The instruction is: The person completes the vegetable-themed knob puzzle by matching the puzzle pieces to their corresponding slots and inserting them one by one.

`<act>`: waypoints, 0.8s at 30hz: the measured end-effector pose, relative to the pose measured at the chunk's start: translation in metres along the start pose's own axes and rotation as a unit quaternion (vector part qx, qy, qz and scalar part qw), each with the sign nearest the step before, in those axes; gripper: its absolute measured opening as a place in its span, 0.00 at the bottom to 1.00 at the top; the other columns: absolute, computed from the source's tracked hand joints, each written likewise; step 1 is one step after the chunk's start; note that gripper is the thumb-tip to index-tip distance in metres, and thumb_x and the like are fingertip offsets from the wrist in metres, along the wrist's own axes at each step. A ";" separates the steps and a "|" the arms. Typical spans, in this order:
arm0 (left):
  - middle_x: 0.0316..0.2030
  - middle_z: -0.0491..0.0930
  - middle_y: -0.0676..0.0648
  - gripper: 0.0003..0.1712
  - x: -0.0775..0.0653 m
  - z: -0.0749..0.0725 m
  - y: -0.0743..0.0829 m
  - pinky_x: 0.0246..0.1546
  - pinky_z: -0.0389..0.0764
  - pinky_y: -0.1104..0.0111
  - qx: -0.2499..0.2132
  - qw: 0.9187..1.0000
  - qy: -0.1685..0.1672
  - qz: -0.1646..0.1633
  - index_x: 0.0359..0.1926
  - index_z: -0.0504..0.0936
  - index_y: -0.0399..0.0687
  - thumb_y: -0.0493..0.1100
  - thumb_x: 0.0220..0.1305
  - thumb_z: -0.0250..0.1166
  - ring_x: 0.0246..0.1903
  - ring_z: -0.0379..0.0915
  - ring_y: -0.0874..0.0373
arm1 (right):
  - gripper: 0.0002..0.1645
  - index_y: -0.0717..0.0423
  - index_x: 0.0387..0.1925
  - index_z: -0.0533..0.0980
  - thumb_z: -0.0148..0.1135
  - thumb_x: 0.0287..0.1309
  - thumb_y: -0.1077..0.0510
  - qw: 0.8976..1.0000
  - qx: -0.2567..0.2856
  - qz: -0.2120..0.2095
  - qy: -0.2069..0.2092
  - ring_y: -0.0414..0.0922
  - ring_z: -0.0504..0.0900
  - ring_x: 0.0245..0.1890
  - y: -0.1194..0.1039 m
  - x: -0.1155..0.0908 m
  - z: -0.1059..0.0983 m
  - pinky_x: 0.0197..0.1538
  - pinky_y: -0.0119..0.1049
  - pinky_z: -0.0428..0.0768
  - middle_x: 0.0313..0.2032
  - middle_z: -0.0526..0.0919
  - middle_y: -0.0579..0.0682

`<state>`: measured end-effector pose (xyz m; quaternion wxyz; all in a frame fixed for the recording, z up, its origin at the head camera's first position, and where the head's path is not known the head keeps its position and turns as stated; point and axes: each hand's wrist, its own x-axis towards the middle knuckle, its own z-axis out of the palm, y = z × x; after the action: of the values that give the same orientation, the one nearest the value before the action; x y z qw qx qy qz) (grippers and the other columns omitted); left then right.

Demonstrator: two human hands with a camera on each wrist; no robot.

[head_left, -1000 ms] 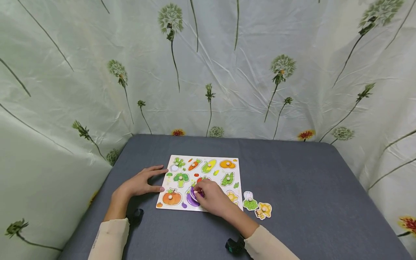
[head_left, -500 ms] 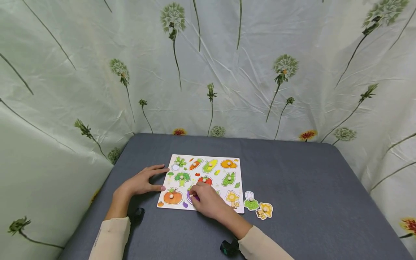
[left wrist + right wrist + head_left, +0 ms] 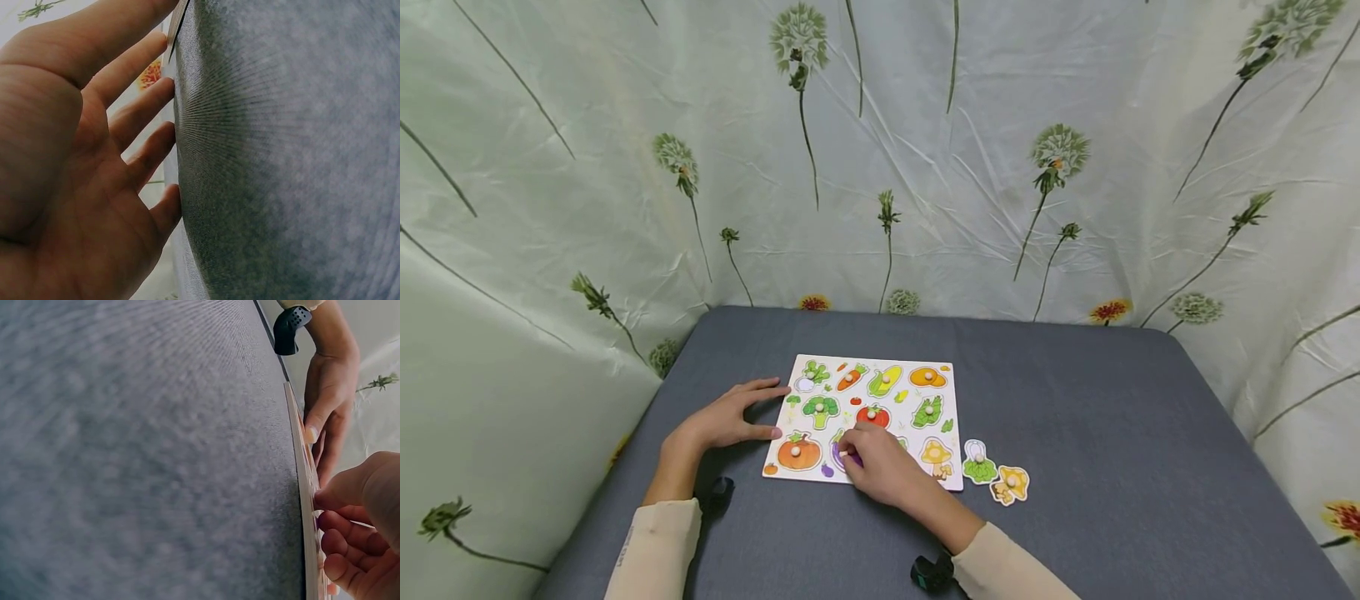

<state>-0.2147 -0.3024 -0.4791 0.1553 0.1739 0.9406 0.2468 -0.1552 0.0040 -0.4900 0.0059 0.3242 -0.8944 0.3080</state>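
On the table lies a white wooden vegetable peg puzzle board [image 3: 905, 375]. My left hand [image 3: 726, 419] has its thumb and index fingertip on the board's left edge; in the left wrist view its fingers [image 3: 144, 109] are spread. Over the lower middle of the board, my right hand [image 3: 883, 468] pinches the knob of the purple eggplant piece [image 3: 837, 455], with its other fingers curled. That hand covers most of the eggplant, so I cannot tell whether it sits flush. The right wrist view shows the right thumb and fingers [image 3: 347, 534] close above the board's face.
Right of the board lie two loose pieces, a cabbage [image 3: 979, 464] and a mushroom [image 3: 1012, 485], touching or nearly so. Other knobbed pieces, such as the pumpkin [image 3: 799, 454] and tomato [image 3: 873, 416], are on the board. A patterned curtain [image 3: 850, 167] hangs behind the grey table [image 3: 1112, 433].
My right hand has shifted slightly left with the eggplant piece, which earlier sat offset over its printed eggplant spot. In the last half second hardly anything has moved. The left hand stays put.
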 end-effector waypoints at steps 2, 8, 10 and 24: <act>0.78 0.58 0.37 0.47 0.000 0.000 0.000 0.67 0.59 0.30 0.001 1.000 0.001 0.001 0.76 0.69 0.55 0.63 0.59 0.75 0.76 0.50 0.29 | 0.06 0.56 0.40 0.86 0.66 0.65 0.62 1.000 0.001 -0.003 0.003 0.33 0.73 0.31 0.001 0.000 0.000 0.37 0.23 0.75 0.34 0.84 0.45; 0.78 0.58 0.37 0.47 0.000 -0.001 0.002 0.67 0.59 0.30 0.000 1.000 0.000 0.000 0.76 0.69 0.55 0.62 0.59 0.74 0.76 0.50 0.29 | 0.05 0.56 0.40 0.86 0.67 0.65 0.60 1.000 0.005 -0.011 0.006 0.33 0.73 0.32 0.002 0.000 0.001 0.38 0.23 0.75 0.33 0.83 0.45; 0.78 0.58 0.37 0.47 0.000 -0.001 0.002 0.67 0.59 0.30 -0.001 1.000 -0.001 0.000 0.76 0.69 0.54 0.62 0.59 0.75 0.76 0.50 0.29 | 0.05 0.56 0.40 0.86 0.67 0.65 0.60 1.000 0.008 -0.012 0.005 0.33 0.73 0.32 0.003 0.000 0.001 0.38 0.22 0.76 0.34 0.83 0.45; 0.79 0.57 0.37 0.48 -0.001 -0.002 0.003 0.67 0.58 0.29 -0.001 1.000 -0.004 0.001 0.76 0.68 0.53 0.62 0.60 0.74 0.76 0.48 0.27 | 0.09 0.55 0.44 0.86 0.69 0.62 0.61 0.999 0.014 -0.001 0.036 0.39 0.78 0.34 0.016 -0.012 -0.026 0.38 0.29 0.77 0.36 0.84 0.45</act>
<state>-0.2135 -0.3008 -0.4756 0.1591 0.1759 0.9394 0.2474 -0.1600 0.0347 -0.4795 0.0337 0.3142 -0.8888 0.3320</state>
